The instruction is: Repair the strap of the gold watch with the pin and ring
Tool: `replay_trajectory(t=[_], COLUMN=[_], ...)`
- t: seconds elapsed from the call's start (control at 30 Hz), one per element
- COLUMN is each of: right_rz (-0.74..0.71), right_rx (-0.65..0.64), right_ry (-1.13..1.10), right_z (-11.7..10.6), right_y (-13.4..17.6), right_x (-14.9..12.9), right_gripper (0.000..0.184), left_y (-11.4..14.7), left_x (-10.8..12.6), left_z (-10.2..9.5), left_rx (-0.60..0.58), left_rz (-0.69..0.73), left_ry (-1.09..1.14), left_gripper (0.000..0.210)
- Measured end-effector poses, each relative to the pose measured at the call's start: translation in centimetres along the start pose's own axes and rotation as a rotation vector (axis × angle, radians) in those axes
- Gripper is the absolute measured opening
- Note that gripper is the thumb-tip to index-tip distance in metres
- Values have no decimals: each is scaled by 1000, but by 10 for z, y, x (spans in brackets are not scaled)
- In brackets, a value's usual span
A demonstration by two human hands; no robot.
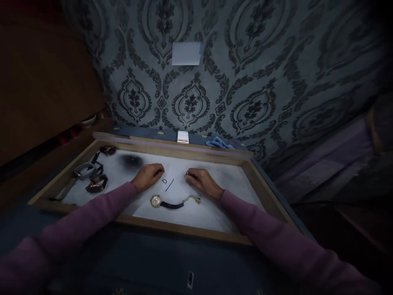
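Note:
Over the white floor of a wooden tray (196, 234), my left hand (149, 177) is closed, its fingers curled with the tips hidden; whatever it may hold does not show. Opposite it, my right hand (202, 183) pinches thumb and fingers together, with a small pale bit at the tips too small to name. Between the hands lie a small black loop (164, 181) and a thin dark strip (170, 185). Just below them rests a gold-cased watch (156, 200), its black strap (172, 205) stretching right to a gold clasp (196, 200).
Several other watches (96, 183) lie at the tray's left end. Behind the tray are a small white box (183, 137) and a blue cloth (219, 142). Patterned wallpaper (190, 102) rises at the back, and brown furniture (46, 82) stands on the left.

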State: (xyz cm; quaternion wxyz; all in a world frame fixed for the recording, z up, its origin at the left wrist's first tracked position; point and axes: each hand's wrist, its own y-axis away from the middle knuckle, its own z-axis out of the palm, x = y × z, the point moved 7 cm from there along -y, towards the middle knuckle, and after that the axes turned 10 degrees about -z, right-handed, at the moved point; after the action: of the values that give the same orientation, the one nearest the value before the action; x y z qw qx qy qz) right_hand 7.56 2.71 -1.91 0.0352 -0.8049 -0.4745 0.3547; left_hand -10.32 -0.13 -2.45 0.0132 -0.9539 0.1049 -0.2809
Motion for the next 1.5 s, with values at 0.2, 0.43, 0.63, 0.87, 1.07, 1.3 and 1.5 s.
replay_trajectory(t=[0.2,0.43,0.63,0.87,1.07,1.3,1.5], right_rz=[-16,-18,16,49,46,51,111], right_rx=[-24,-16,13,38,-12,-8,21], right_ry=[0,-5,-28,-66,-114,-168,-271], right_z=[1,2,3,7,9,6,3], right_y=[-2,-4,-5,-1,2,1,2], right_x=[0,-3,1,4,6,10,20], right_gripper=[28,28,26,27,28,27,27], left_y=[6,5,7,7,7,4,2], left_x=[-5,-12,-17,-19,-21,-20,-21], left_z=[-10,-6,-9,-10,-9,-9,-9], left_rx=[73,59,61,65,72,91,103], left_rz=[33,82,68,46,40,26,16], left_ry=[-350,-596,-670,-680,-673,-692,-663], left_gripper=[23,22,19,20,19,17,17])
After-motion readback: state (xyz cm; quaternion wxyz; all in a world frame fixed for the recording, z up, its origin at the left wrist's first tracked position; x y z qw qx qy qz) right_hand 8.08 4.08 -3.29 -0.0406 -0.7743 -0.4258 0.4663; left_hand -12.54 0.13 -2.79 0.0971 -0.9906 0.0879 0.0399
